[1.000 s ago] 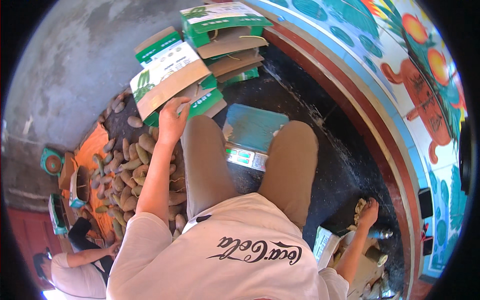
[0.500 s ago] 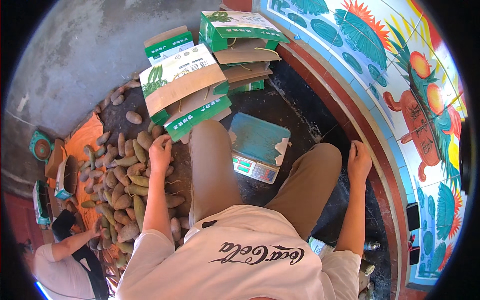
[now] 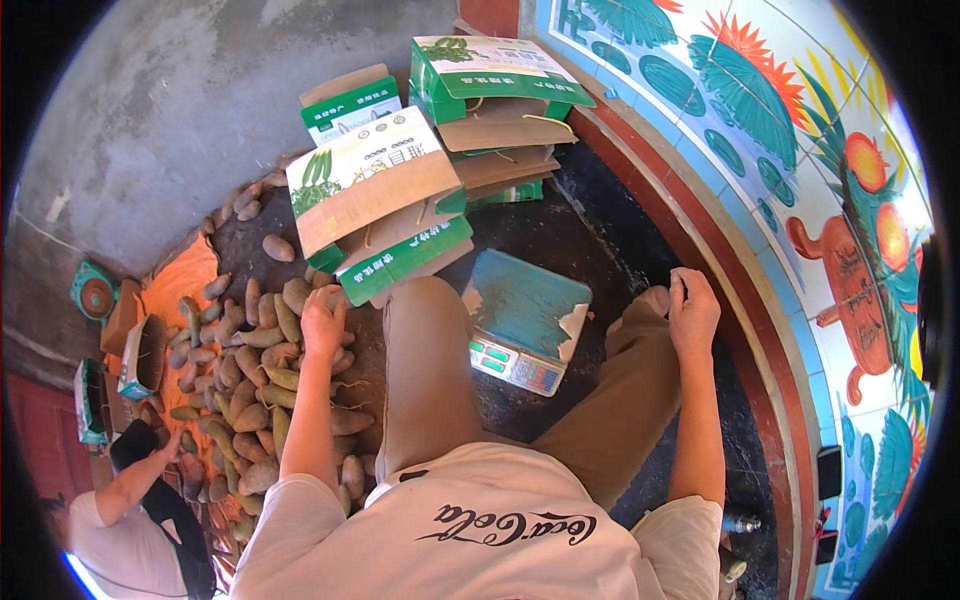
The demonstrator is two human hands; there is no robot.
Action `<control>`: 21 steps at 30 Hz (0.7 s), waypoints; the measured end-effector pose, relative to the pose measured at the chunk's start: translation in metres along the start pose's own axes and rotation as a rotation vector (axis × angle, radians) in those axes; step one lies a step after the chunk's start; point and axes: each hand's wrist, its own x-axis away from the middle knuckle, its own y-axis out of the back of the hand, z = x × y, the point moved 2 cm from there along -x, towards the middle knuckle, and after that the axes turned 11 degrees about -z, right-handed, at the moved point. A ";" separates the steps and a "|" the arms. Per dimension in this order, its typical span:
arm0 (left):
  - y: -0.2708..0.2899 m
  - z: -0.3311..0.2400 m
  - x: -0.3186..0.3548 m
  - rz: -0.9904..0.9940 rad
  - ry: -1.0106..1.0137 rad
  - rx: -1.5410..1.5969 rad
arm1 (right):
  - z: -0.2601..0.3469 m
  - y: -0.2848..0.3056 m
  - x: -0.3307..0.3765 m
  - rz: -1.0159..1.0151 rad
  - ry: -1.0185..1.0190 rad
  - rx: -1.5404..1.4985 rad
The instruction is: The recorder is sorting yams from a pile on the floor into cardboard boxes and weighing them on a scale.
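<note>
My left hand hangs beside my left knee with its fingers curled, close to the lower corner of a white and green carton; nothing shows in it. Just left of it spreads a heap of earthy brown and green root vegetables. My right hand, fingers bent together, is beside my lower right leg, and I see nothing in it either. Between my legs a digital scale with a worn blue top rests on the dark floor, its green displays lit and its pan bare.
More cartons are stacked at the back. An orange sheet lies under part of the heap. Another person reaches toward the heap at lower left. Open boxes stand at far left. A painted tile wall curves along the right.
My right hand has moved up and inward. My right leg has shifted, uncovering what looks like my foot. The other person's arm has moved up and left. The whole view has tilted slightly.
</note>
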 end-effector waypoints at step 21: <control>-0.085 0.002 -0.117 0.087 -0.185 -0.713 | 0.018 -0.160 0.012 0.591 0.308 0.051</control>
